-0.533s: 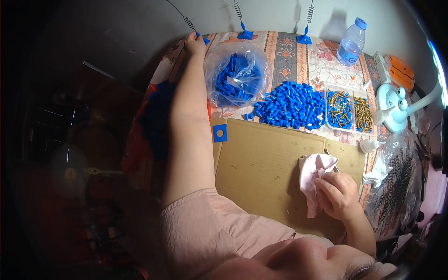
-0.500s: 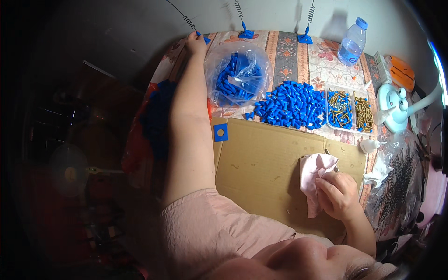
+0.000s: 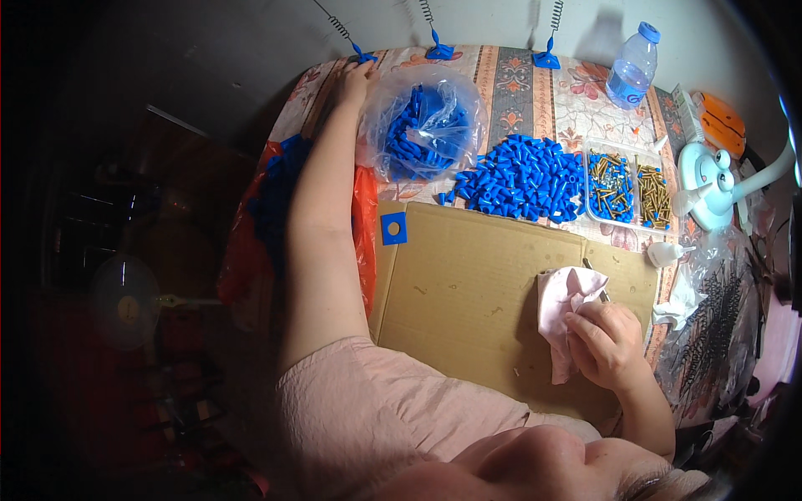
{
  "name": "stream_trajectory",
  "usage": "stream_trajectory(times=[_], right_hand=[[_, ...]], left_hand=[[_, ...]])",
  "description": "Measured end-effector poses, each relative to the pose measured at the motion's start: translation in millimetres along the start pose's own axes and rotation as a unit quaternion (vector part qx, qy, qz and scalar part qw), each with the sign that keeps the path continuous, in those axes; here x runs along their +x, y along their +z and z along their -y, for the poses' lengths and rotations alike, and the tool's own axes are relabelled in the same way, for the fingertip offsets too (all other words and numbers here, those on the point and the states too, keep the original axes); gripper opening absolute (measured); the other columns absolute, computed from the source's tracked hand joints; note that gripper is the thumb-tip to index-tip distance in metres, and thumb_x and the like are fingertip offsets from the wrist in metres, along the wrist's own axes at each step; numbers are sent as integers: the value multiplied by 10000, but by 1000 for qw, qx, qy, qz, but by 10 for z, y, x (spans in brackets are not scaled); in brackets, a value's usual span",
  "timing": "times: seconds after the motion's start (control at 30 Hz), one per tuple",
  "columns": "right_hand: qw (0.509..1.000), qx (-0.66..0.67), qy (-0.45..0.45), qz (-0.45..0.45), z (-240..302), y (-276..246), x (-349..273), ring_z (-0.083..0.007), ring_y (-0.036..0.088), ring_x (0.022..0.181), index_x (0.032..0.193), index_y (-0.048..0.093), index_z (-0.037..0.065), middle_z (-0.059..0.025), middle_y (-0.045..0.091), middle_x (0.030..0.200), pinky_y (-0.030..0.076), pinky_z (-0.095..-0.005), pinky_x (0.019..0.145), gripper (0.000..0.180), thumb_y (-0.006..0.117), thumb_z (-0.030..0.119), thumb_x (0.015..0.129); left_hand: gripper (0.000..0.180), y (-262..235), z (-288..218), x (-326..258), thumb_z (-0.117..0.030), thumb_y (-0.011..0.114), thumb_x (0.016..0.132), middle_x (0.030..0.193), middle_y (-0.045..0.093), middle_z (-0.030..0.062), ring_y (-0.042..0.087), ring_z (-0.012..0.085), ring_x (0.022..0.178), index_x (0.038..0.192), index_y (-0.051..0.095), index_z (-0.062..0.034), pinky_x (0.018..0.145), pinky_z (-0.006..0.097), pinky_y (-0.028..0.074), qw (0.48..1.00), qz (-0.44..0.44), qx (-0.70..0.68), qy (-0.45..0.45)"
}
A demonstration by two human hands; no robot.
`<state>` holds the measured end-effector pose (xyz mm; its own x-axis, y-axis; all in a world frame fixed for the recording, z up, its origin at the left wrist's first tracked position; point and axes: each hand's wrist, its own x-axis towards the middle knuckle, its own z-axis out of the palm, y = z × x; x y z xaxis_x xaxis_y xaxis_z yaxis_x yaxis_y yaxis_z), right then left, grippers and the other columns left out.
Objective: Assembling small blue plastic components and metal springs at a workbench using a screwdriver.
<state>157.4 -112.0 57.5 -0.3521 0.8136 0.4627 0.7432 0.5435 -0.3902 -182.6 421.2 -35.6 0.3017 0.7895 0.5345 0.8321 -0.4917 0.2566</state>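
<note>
Left hand (image 3: 355, 83) at the tabletop's (image 3: 514, 108) far edge, fingertips beside the leftmost blue base (image 3: 363, 58) with coiled wire; cannot tell whether they grip it. Between the hands: holed blue plate (image 3: 388, 236), clear bag (image 3: 469, 108) of blue parts, heap of blue cones (image 3: 518, 179). Right hand (image 3: 608, 338) closed on pink cloth (image 3: 558, 305) above cardboard (image 3: 451, 292), divided box (image 3: 634, 200) beyond it.

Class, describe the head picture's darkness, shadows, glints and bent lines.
Head view: the left side is near-black; head view: the clear plastic bottle with blue cap shadows the grey wall, the pale pink cloth in the right hand shadows the brown cardboard; head view: the clear plastic bag glints, and the patterned tablecloth's far edge bows.
</note>
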Motion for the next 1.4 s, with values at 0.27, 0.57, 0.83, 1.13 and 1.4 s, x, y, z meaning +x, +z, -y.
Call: stream_trajectory(times=[0.27, 0.57, 0.83, 1.13, 1.4], right_hand=[[1000, -13, 15, 5, -20, 18, -5, -214, 566, 690, 889, 600, 21, -96, 565, 866, 426, -313, 554, 317, 693, 104, 597], [1000, 2, 14, 6, -31, 15, 1, -204, 564, 691, 903, 595, 24, -80, 561, 872, 424, -311, 553, 337, 692, 102, 590], [1000, -3, 18, 3, -38, 6, -15, -205, 564, 685, 892, 600, 29, -75, 562, 873, 428, -312, 560, 315, 694, 114, 603], [1000, -5, 7, -18, -60, -17, -34, -196, 568, 683, 932, 598, 37, -68, 567, 887, 433, -306, 570, 320, 671, 148, 641], [990, -12, 40, -138, -64, -190, -43, -236, 571, 687, 977, 586, 38, -121, 564, 903, 437, -333, 554, 342, 660, 94, 648]], left_hand=[[470, 259, -265, 162, -459, 366, 803, 1309, 397, 69, 342, 323, 1205, 1251, 451, -345, 992, 432, 301, 968, 102, 185, -132], [425, 85, -494, 222, -377, 455, 769, 1182, 506, 128, 400, 301, 1158, 1160, 558, -247, 992, 380, 303, 966, 77, 188, -158], [334, 259, -1480, 460, -263, 704, 692, 886, 652, 105, 630, 164, 757, 918, 658, -20, 646, 283, 501, 960, 100, -224, -134], [264, 121, -1602, 452, -235, 637, 753, 632, 623, 101, 581, 142, 561, 766, 616, 28, 548, 312, 451, 959, -85, -270, -18], [149, -1104, -3090, -539, -150, 557, 857, 835, 632, 71, 569, 97, 718, 931, 546, -20, 631, 224, 456, 811, 111, -573, 39]])
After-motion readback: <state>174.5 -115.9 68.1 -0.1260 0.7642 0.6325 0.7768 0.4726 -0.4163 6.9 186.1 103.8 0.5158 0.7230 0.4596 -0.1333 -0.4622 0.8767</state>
